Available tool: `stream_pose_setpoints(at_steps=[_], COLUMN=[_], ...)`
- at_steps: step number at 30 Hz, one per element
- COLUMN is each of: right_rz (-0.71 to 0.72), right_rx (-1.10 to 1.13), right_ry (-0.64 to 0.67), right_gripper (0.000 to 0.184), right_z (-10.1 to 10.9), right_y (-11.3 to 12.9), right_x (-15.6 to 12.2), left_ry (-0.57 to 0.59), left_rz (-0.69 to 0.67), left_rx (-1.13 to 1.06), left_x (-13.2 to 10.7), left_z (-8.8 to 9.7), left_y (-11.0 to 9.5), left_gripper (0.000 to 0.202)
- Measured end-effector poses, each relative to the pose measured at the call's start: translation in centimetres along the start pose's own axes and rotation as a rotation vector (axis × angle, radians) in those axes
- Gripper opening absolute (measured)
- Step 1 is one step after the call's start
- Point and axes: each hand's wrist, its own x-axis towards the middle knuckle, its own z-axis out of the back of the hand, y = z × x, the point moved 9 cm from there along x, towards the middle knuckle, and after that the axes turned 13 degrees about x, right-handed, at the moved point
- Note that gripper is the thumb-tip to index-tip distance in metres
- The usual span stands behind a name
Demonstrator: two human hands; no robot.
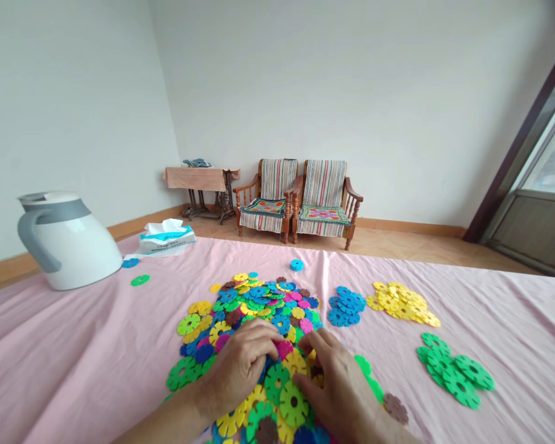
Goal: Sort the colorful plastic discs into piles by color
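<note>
A big mixed heap of coloured plastic snowflake discs (pixel 254 308) lies on the pink tablecloth (pixel 74 357) in front of me. My left hand (pixel 240 367) rests on the heap's near part with its fingers curled down onto the discs. My right hand (pixel 340 382) lies beside it, fingertips pinched among yellow and brown discs. What either hand grips is hidden under the fingers. To the right lie sorted groups: a blue pile (pixel 346 306), a yellow pile (pixel 404 302) and a green pile (pixel 456 370). One brown disc (pixel 395 407) sits by my right wrist.
A white electric kettle (pixel 67 240) stands at the table's left, a tissue pack (pixel 166 237) behind it. Stray discs lie near them: green (pixel 140 280) and blue (pixel 296 265). Two wooden armchairs (pixel 300 200) and a small side table (pixel 201 179) stand by the far wall.
</note>
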Motion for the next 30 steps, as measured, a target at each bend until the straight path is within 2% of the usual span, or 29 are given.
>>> stream_pose_setpoints(at_steps=[3,7,11,13,15,16,19,22,24,26,28,30], right_rz=[0.048,0.027,-0.040,-0.029,-0.011,-0.036,-0.129,-0.224,-0.271,-0.303,-0.309,-0.275], right_rx=[-0.027,-0.002,0.167,0.223,0.181,0.143,0.091,0.041,0.009,-0.025,-0.052,-0.048], right_ry=[0.025,-0.011,0.002,-0.056,-0.211,-0.335,-0.542,-0.685,-0.737,-0.768,-0.764,-0.699], right_gripper=[0.022,0.018,0.005,0.008,0.015,0.019,0.020,0.018,0.018,0.021,0.026,0.029], right_z=[-0.4,-0.5,0.3,2.6,6.7,9.3,15.7,20.1,21.7,22.4,22.0,20.3], right_y=[0.3,0.2,-1.0,-2.4,-4.5,-6.2,-11.2,-14.9,-16.3,-16.9,-16.7,-15.6], right_x=[-0.1,-0.1,0.6,1.5,2.4,2.6,2.4,1.1,0.2,-0.3,-0.2,0.7], left_ry=[0.009,0.023,0.008,0.002,0.001,-0.002,-0.013,-0.022,-0.021,-0.019,-0.017,-0.012], left_rz=[-0.008,-0.009,-0.002,0.003,0.005,0.005,0.004,0.000,-0.001,0.000,-0.001,-0.003], left_rx=[-0.009,-0.012,-0.004,-0.003,-0.004,-0.005,-0.009,-0.011,-0.009,-0.006,-0.001,0.001], left_x=[0.1,0.1,-0.2,-0.3,-0.3,-0.3,-0.2,-0.2,-0.2,-0.2,-0.3,-0.4], left_z=[-0.1,-0.3,-0.3,-0.3,-0.3,-0.3,-0.2,-0.2,-0.3,-0.4,-0.4,-0.5], left_y=[0.0,0.1,0.3,0.4,0.5,0.5,0.4,0.3,0.4,0.5,0.6,0.7], left_gripper=[0.033,0.032,0.033,0.034,0.035,0.035,0.034,0.033,0.033,0.033,0.033,0.033])
